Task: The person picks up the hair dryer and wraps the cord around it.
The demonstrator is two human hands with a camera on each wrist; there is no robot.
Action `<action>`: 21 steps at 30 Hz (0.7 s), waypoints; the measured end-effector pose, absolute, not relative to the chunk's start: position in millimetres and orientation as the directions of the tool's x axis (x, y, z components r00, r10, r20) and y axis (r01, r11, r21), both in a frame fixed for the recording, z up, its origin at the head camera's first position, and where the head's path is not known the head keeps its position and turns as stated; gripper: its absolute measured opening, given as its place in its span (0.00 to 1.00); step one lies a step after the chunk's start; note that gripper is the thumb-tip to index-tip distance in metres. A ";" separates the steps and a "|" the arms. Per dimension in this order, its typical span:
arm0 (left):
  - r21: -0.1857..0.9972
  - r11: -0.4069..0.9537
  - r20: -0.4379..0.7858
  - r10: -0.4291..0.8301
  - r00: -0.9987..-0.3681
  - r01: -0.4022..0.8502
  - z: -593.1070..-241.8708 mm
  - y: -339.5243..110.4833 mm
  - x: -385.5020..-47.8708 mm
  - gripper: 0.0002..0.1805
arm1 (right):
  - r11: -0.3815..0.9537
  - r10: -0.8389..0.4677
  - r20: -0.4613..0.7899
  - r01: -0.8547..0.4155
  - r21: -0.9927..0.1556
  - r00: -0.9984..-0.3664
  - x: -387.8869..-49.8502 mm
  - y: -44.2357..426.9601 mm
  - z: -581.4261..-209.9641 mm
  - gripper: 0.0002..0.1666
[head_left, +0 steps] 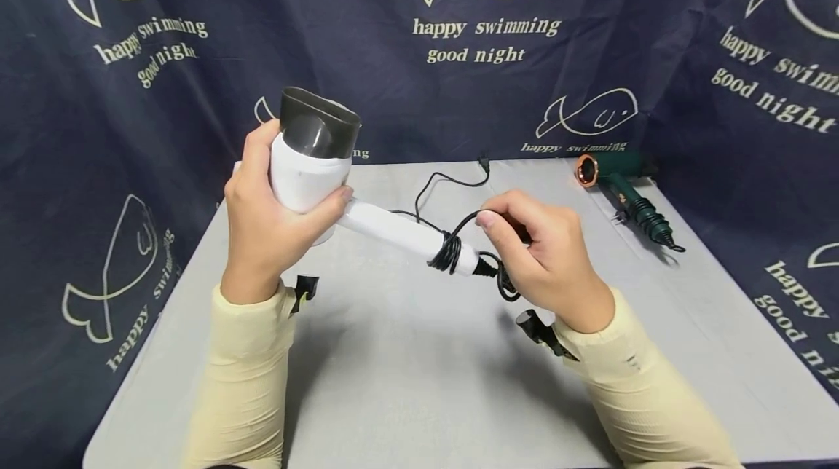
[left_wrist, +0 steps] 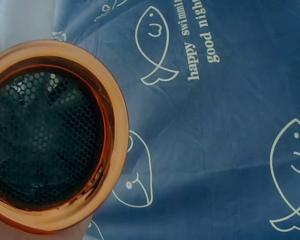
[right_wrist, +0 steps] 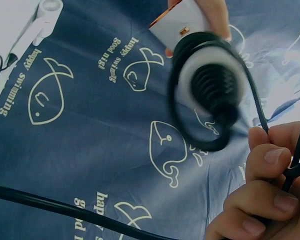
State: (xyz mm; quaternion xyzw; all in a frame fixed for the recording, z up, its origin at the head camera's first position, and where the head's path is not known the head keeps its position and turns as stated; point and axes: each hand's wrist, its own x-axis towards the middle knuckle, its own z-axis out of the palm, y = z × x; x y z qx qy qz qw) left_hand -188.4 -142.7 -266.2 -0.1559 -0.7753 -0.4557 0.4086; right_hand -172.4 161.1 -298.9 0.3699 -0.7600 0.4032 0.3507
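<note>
My left hand (head_left: pixel 265 229) grips the barrel of a white hair dryer (head_left: pixel 308 181) above the table. Its dark nozzle (head_left: pixel 317 127) points upward and the white handle (head_left: pixel 400 229) slants down to the right. A copper-coloured ring (left_wrist: pixel 117 135) round a dark honeycomb mesh (left_wrist: pixel 45 135) fills the left of the left wrist view. Between thumb and fingers, my right hand (head_left: pixel 540 250) pinches the black cord (head_left: pixel 468 218). Several turns of that cord stay wrapped round the handle's end. In the right wrist view, the cord (right_wrist: pixel 255 95) runs from the handle end into the curled fingers (right_wrist: pixel 262 195).
A dark green hair dryer (head_left: pixel 616 170) with a copper rim lies at the table's right rear, its cord wound round the handle. A plug (head_left: pixel 483 163) on a black cord lies near the back edge of the grey table (head_left: pixel 406 381). Dark blue fish-print cloth (head_left: pixel 367 32) surrounds the table.
</note>
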 end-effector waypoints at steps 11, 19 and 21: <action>0.574 0.444 0.783 -0.050 -0.620 0.688 -259.9 -139.3 -180.4 0.41 | 0.375 -0.331 0.789 -0.839 -0.394 -0.518 -179.5 166.7 -299.9 0.07; 0.618 0.388 0.756 -0.054 -0.652 0.684 -270.6 -149.2 -192.1 0.41 | 0.301 -0.391 0.786 -0.873 -0.384 -0.480 -188.5 164.0 -305.8 0.12; 0.625 0.387 0.752 -0.065 -0.656 0.678 -274.0 -151.9 -195.1 0.41 | 0.296 -0.398 0.784 -0.876 -0.381 -0.476 -190.4 162.1 -307.5 0.12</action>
